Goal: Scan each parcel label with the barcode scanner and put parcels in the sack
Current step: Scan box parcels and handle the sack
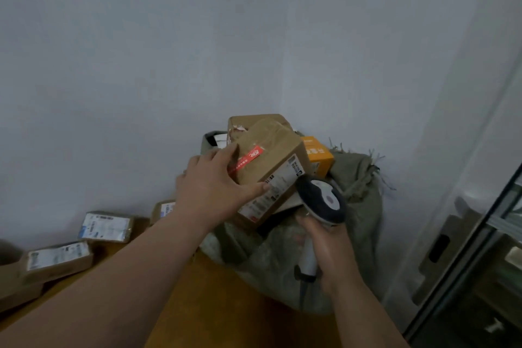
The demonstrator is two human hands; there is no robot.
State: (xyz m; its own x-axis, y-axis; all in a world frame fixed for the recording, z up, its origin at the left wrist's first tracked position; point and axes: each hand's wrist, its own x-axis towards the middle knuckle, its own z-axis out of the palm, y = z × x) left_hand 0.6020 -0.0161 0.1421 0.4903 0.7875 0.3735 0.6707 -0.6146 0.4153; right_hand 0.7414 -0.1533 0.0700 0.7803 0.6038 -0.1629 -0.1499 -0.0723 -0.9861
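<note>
So our left hand (210, 183) grips a brown parcel (271, 171) from its left side, thumb on the white label (275, 188), holding it tilted over the open green sack (358, 200). Our right hand (329, 248) is wrapped round the barcode scanner (322, 199) handle, its head just right of the label. An orange box (317, 154) and another brown box (254, 121) sit in the sack. More labelled parcels (107, 226) lie on the wooden table (214, 291) to the left.

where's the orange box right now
In the head view, the orange box sits right of centre at the top of the green sack, just behind and right of the brown parcel that the left hand holds.
</note>
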